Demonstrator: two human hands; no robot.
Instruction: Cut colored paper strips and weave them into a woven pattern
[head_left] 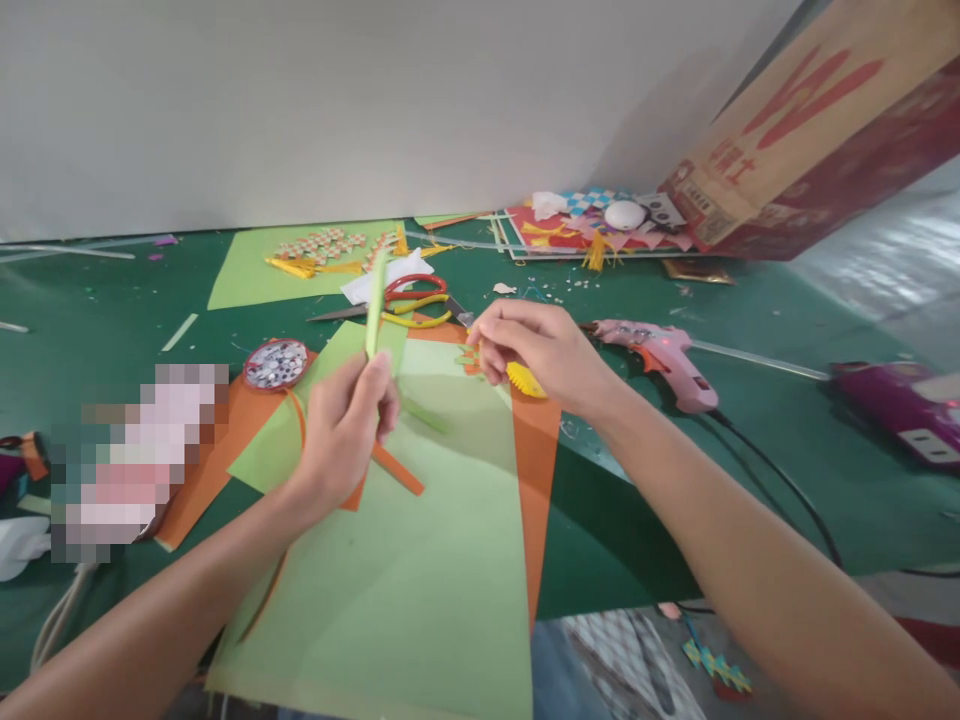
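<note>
Upright in my left hand (349, 425) is a light green paper strip (377, 300), pinched between thumb and fingers. My right hand (529, 345) is closed, fingertips together; what they hold, if anything, I cannot make out. Close by its fingertips is a small orange and green woven paper piece (469, 358). A yellow ridged item (526, 380) shows partly beneath that hand. Under both hands lie light green paper sheets (405, 590) over orange paper (534, 480). A short orange strip (399, 470) rests on the green sheet, below my left hand.
Red-handled scissors (414, 287) and yellow-handled scissors (420, 318) lie beyond my hands. A pink glue gun (664, 355) with its cord is at right. Left are a round case of small shiny pieces (276, 364) and a blurred-out object (142, 465). A paper bag (810, 140) stands back right.
</note>
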